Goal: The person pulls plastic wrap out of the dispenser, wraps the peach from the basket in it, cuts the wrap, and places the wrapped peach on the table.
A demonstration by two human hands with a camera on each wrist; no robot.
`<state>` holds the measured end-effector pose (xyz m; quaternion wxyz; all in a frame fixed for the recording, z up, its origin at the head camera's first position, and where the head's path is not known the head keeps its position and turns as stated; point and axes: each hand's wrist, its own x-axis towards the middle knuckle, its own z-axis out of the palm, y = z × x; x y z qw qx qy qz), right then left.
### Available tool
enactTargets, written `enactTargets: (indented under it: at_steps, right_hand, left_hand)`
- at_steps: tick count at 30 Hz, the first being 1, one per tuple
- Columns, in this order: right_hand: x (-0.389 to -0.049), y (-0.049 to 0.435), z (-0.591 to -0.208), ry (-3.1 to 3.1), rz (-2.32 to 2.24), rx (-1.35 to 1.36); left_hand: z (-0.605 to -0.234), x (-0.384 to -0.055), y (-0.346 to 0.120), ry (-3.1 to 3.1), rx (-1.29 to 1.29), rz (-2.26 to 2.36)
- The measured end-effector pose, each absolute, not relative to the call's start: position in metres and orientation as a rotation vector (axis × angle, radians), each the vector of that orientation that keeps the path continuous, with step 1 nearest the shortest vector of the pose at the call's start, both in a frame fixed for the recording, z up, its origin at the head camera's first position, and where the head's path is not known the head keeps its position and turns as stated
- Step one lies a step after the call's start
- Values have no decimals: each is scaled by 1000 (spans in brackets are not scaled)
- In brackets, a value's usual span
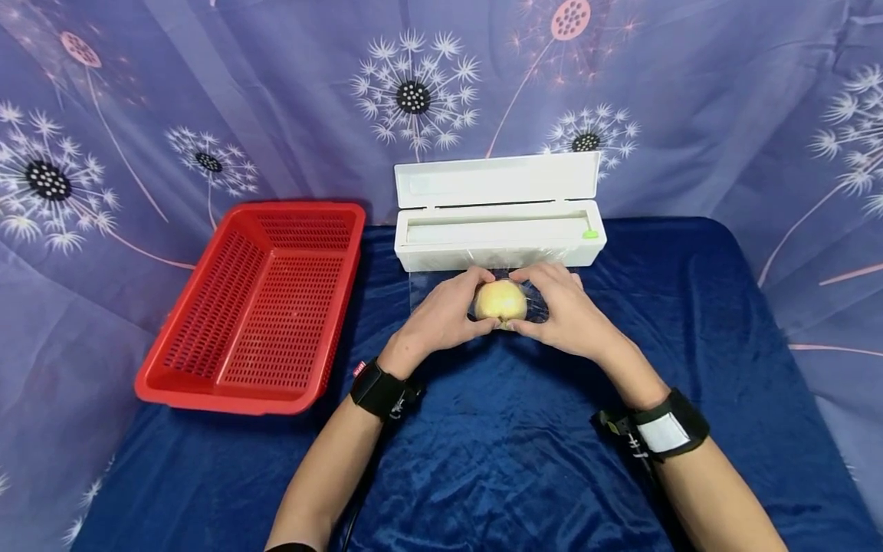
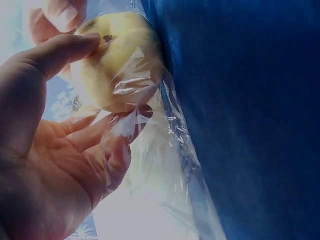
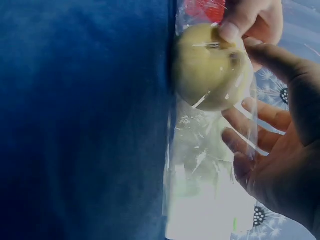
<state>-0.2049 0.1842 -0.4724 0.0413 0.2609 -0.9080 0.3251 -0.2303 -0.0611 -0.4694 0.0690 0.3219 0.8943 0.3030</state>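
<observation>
A round yellow fruit [image 1: 501, 300], apple- or pear-like, sits between both hands in front of the white box. Clear cling film [image 2: 177, 131] lies over it and stretches from the box. My left hand [image 1: 447, 310] grips the fruit's left side, thumb near its dark spot and fingers curled round behind through the film. On the other side my right hand [image 1: 567, 310] holds it, thumb at the near edge and index finger at the far edge. In the right wrist view, this hand's other fingers [image 3: 260, 132] lie against the film, beside the fruit.
Behind the hands stands a long white cling film box [image 1: 500, 241], its lid [image 1: 497, 180] raised, a green slider [image 1: 590, 234] at the right. A red plastic basket [image 1: 331, 307] stands at the left. Dark blue cloth [image 1: 510, 445] covers the table; a patterned curtain [image 1: 290, 92] hangs behind.
</observation>
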Motion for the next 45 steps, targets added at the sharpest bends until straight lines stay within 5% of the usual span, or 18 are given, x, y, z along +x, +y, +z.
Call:
enactTargets:
  at_steps: [32, 45]
  right_hand:
    - [-223, 190, -487, -2802, 1205, 666]
    - [-233, 193, -485, -2829, 1250, 714]
  left_hand:
    - [-481, -245, -68, 2701, 844, 1035]
    - [-477, -237, -61, 2974, 957, 739]
